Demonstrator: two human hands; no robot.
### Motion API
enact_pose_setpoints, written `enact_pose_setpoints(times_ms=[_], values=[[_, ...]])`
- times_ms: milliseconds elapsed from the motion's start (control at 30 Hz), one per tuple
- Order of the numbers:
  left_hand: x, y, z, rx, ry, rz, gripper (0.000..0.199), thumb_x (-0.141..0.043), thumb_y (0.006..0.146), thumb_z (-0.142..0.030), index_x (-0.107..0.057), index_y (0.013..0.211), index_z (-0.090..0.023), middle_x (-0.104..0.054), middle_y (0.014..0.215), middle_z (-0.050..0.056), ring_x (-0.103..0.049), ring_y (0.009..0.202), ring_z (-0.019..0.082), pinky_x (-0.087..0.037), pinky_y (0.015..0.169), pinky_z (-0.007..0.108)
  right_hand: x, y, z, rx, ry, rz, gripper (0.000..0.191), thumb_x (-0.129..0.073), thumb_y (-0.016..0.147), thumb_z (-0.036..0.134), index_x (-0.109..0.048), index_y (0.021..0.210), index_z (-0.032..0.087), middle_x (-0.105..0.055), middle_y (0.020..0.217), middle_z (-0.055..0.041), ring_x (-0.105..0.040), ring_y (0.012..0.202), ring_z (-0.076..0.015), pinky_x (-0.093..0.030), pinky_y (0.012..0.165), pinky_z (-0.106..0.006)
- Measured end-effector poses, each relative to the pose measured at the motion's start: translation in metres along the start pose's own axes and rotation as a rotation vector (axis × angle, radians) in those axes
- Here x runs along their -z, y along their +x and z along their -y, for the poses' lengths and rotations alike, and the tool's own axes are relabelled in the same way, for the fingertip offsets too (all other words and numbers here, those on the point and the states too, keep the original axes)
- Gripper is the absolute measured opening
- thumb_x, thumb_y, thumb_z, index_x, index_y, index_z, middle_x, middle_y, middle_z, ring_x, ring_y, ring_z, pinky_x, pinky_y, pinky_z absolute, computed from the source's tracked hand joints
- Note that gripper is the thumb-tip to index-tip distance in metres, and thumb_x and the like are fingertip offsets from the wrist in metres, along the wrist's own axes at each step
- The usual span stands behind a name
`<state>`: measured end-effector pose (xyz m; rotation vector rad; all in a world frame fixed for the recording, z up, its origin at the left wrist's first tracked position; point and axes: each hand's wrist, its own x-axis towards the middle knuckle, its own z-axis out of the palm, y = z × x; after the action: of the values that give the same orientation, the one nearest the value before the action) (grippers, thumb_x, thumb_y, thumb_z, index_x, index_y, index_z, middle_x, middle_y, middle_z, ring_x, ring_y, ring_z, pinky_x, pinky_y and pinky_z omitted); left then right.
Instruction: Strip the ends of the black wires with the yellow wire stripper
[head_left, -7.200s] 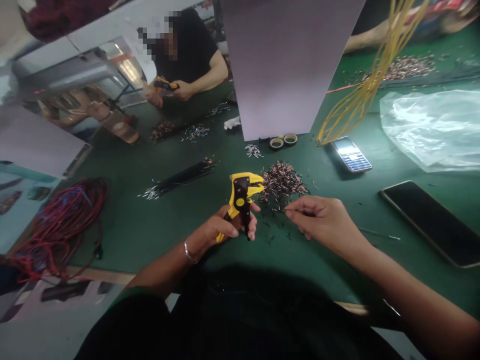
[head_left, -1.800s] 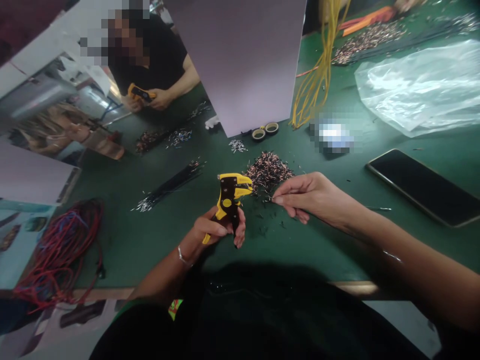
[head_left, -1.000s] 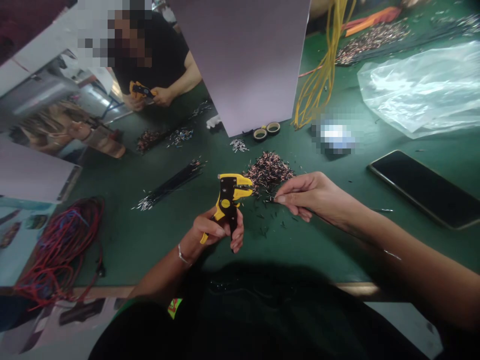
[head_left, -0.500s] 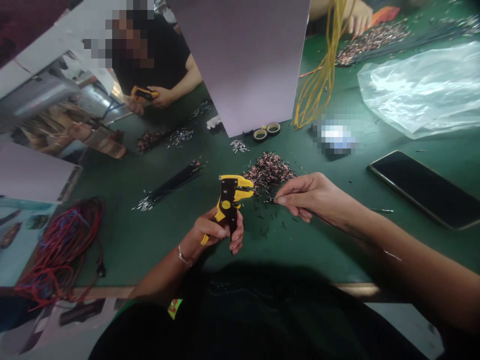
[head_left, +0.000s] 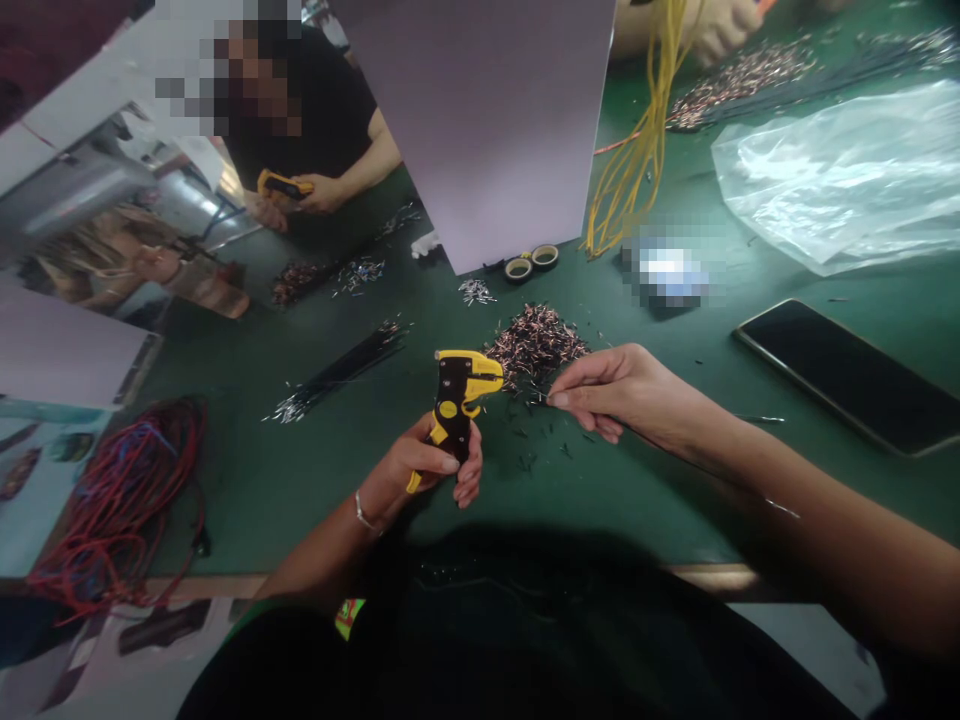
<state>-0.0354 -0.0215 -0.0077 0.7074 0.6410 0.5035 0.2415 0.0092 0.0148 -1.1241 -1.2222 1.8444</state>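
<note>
Mid-bench on the green mat (head_left: 225, 480), a yellow self-adjusting wire stripper (head_left: 455, 400) sits wrapped in the left hand (head_left: 416, 465), its jaws shut with no wire visible in them. The right hand (head_left: 622, 395) pinches what looks like a thin wire between its fingertips (head_left: 559, 398), just beside a heap of copper-tipped wire offcuts (head_left: 536, 345). A bundle of black wires with bared ends (head_left: 341, 372) lies further left, while a clear plastic bag (head_left: 832, 180) lies crumpled near the far right edge, its contents hard to make out
</note>
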Motion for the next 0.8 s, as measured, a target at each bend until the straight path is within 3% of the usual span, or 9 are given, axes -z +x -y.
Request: enact_pose_setpoints(times_ms=[433,633,800], values=[[-0.0082,-0.0017,0.0060,-0.099,0.085,-0.076,0.019,-0.074,0.070,-0.019,-0.064,0.085,-0.013,-0.058,0.058,0.001,-0.055,0.044,0.013,-0.051,0.043,0.028,0.0015,0.0016,-0.0003,-0.018,-0.005,-0.019,0.014,-0.081,0.066,0.025,-0.072,0.070,0.015,-0.059,0.043,0.0030,-0.043,0.030,-0.0050,-0.035,0.030,-0.020],[-0.0056,0.0025,0.0098,-0.172,0.063,-0.162,0.014,-0.071,0.070,-0.015,-0.061,0.078,-0.013,-0.049,0.047,-0.005,-0.039,0.031,0.006,-0.038,0.031,0.018,0.0040,0.0049,-0.0042,-0.039,-0.024,-0.009,0.016,-0.082,0.065,0.025,-0.073,0.072,0.015,-0.059,0.045,0.0025,-0.043,0.032,-0.0057,-0.036,0.031,-0.021],[-0.0042,0.0040,0.0075,-0.181,0.046,-0.090,0.020,-0.074,0.069,-0.018,-0.063,0.084,-0.011,-0.057,0.055,-0.001,-0.050,0.040,0.010,-0.047,0.040,0.024,0.0058,0.0071,-0.0049,-0.050,-0.038,-0.014,0.015,-0.081,0.066,0.025,-0.072,0.072,0.015,-0.058,0.045,0.0029,-0.043,0.032,-0.0061,-0.036,0.032,-0.022]])
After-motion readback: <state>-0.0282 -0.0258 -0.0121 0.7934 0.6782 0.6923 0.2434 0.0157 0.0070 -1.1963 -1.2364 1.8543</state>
